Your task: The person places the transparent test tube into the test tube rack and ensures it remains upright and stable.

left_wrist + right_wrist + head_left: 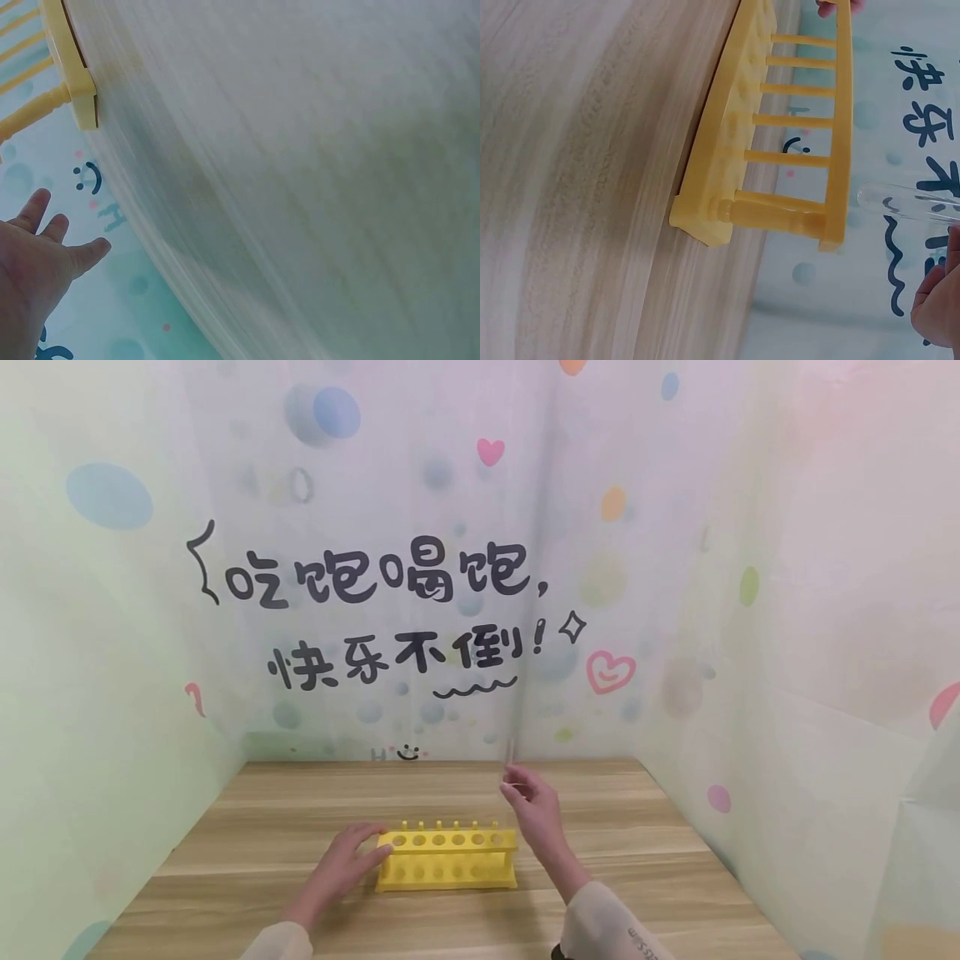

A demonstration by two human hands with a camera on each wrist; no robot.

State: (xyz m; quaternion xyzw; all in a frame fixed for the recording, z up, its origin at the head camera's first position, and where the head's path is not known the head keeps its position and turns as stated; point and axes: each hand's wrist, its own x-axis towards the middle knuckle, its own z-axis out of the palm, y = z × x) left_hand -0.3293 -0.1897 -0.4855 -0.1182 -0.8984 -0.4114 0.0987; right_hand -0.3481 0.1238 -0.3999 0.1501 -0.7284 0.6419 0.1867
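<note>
A yellow test tube rack stands upright on the table, with a row of round holes along its top rail and several pegs behind. At its left end is my left hand, thumb and fingers reaching over that end in the head view. The left wrist view shows this hand with straight, spread fingers beside the rack; firm contact cannot be told. Above the rack's right end, my right hand pinches a clear glass test tube. Its rounded end points down, close beside the top rail.
The wood-grain table spreads around the rack. Pale printed sheets with coloured spots and black lettering form the back wall and side walls, closing in the table at left, right and back.
</note>
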